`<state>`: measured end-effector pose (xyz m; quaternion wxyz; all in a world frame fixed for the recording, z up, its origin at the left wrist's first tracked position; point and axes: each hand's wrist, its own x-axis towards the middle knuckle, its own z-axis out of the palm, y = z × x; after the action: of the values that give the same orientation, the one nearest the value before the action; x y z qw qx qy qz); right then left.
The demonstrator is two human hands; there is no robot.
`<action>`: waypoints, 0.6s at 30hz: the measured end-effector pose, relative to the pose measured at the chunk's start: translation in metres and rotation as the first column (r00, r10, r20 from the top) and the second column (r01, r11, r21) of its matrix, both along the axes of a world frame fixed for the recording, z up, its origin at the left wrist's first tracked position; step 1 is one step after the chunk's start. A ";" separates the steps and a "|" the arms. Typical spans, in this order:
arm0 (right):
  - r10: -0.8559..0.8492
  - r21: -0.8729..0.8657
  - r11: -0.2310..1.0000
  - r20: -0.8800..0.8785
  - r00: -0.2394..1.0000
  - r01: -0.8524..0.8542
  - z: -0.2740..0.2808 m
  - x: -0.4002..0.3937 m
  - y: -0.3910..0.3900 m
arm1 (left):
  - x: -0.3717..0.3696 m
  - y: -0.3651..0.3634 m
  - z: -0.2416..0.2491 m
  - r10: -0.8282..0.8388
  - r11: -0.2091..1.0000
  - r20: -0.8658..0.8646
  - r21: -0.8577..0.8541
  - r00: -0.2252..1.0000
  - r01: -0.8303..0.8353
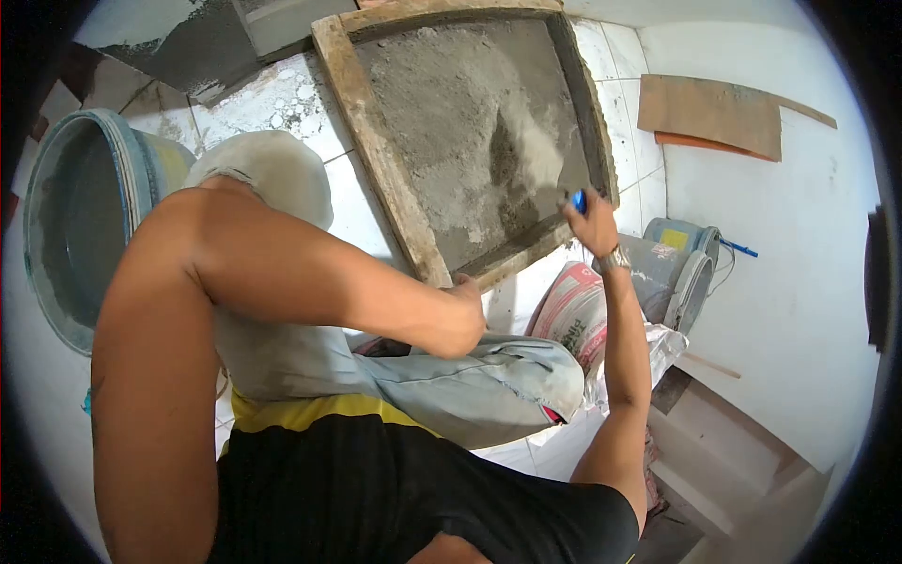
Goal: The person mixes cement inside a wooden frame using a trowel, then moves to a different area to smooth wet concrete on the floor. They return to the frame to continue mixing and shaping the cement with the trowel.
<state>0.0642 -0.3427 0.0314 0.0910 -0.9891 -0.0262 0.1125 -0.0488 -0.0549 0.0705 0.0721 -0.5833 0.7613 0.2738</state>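
A shallow wooden mixing box lies on the tiled floor with grey mortar spread inside it, part powdery and part damp. My left hand is at the box's near corner, its fingers closed on the wooden edge and partly hidden by the hand itself. Over the near right corner, my right hand is wrapped round the blue handle of a tool. The tool's working end is too indistinct against the mortar to make out.
To the left stands a large bucket with grey residue inside. On the right are a printed sack, a grey bucket lying tilted, and another bucket. A brown board leans near the white wall.
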 end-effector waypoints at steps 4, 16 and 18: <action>0.239 -0.037 0.961 -0.384 0.892 -0.274 -0.001 -0.032 -0.008 | -0.008 -0.005 -0.003 -0.120 0.986 0.067 0.128 0.991 0.110; 0.418 -0.145 0.823 -0.500 0.758 -0.549 -0.080 -0.002 0.022 | 0.005 -0.011 -0.002 0.007 0.994 -0.022 0.108 1.000 -0.004; 0.372 -0.133 0.870 -0.454 0.810 -0.474 -0.092 0.003 0.020 | 0.004 -0.011 -0.008 0.025 0.995 -0.020 0.101 0.999 -0.023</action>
<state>0.0670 -0.3223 -0.0611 -0.0533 -0.9146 -0.2135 0.3393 -0.0450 -0.0656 0.0622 0.0899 -0.5849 0.7403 0.3188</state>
